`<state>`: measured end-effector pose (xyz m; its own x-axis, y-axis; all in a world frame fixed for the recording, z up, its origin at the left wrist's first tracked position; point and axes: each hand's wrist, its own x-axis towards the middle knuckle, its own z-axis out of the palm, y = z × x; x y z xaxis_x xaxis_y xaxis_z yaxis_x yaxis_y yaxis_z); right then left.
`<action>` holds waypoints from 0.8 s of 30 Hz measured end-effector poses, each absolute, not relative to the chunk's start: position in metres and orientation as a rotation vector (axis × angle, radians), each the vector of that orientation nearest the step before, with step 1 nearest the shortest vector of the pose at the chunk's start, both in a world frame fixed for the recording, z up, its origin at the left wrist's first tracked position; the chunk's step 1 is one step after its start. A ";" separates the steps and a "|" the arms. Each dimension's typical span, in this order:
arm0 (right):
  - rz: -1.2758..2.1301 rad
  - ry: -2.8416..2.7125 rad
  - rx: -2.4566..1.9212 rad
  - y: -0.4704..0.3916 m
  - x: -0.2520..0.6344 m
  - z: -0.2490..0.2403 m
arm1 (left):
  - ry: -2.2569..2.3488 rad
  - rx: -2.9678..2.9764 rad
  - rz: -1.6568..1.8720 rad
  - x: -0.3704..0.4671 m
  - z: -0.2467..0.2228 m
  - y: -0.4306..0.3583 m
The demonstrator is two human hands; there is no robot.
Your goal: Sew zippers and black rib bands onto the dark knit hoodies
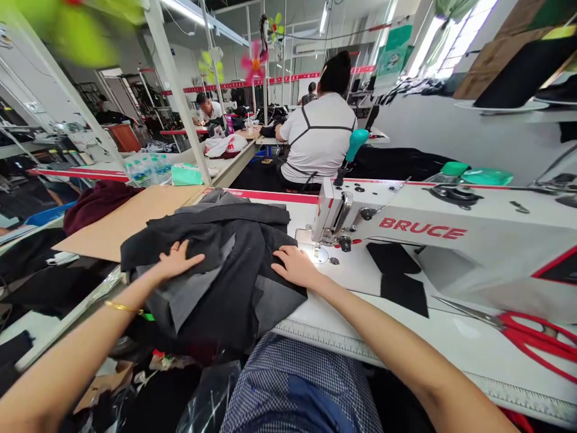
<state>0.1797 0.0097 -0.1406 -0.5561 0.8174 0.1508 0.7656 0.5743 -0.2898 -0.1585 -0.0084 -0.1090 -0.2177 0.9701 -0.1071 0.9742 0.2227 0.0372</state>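
Observation:
A heap of dark grey and black fabric lies on the sewing table, part of it hanging over the front edge. My left hand rests on its left side with the fingers spread. On the right edge of the cloth, my right hand lies flat, fingers stretched out, close to the needle area. The white sewing machine stands right of the fabric, its lamp lighting the needle plate. Two small black fabric pieces lie under the machine's arm.
Red-handled scissors lie at the right of the table. A brown board and a maroon cloth are on the left. Water bottles stand behind the board. Ahead, a person in a white shirt sits facing away.

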 end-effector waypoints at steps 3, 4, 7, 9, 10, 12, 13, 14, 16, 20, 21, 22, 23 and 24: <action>0.243 -2.517 -1.337 -0.009 0.175 -0.142 | 2.468 1.739 0.031 -0.144 -0.134 0.008; 0.240 -2.515 -1.336 -0.018 0.174 -0.143 | 2.464 1.729 0.066 -0.142 -0.137 0.016; 0.237 -2.477 -1.364 -0.044 0.174 -0.144 | 2.421 1.774 0.100 -0.140 -0.137 0.040; 0.252 -2.450 -1.373 -0.058 0.172 -0.141 | 2.410 1.798 0.091 -0.139 -0.135 0.055; 0.270 -2.448 -1.350 -0.063 0.169 -0.138 | 2.408 1.805 0.092 -0.138 -0.135 0.062; 0.335 -2.462 -1.284 -0.069 0.158 -0.132 | 2.408 1.814 0.100 -0.135 -0.135 0.075; 0.375 -2.476 -1.275 -0.069 0.150 -0.128 | 2.413 1.812 0.109 -0.134 -0.136 0.080; 0.411 -2.490 -1.290 -0.067 0.142 -0.126 | 2.424 1.804 0.121 -0.132 -0.136 0.085; 0.460 -2.514 -1.379 -0.057 0.126 -0.122 | 2.464 1.766 0.152 -0.129 -0.137 0.094; 0.464 -2.598 -1.418 -0.031 0.111 -0.119 | 2.535 1.681 0.211 -0.129 -0.135 0.105; 0.450 -2.620 -1.386 -0.029 0.115 -0.119 | 2.540 1.673 0.222 -0.130 -0.135 0.106; 0.424 -2.631 -1.351 -0.030 0.123 -0.119 | 2.543 1.670 0.232 -0.131 -0.135 0.106; 0.385 -2.625 -1.319 -0.036 0.134 -0.120 | 2.545 1.669 0.240 -0.134 -0.135 0.105; 0.340 -2.608 -1.293 -0.044 0.150 -0.122 | 2.546 1.670 0.246 -0.137 -0.135 0.103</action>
<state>0.1500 -0.0442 -0.1218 -0.5931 0.8007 0.0847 0.7521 0.5885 -0.2966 -0.1367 0.1031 -0.1350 -0.3994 0.9166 0.0155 0.9027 0.3902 0.1815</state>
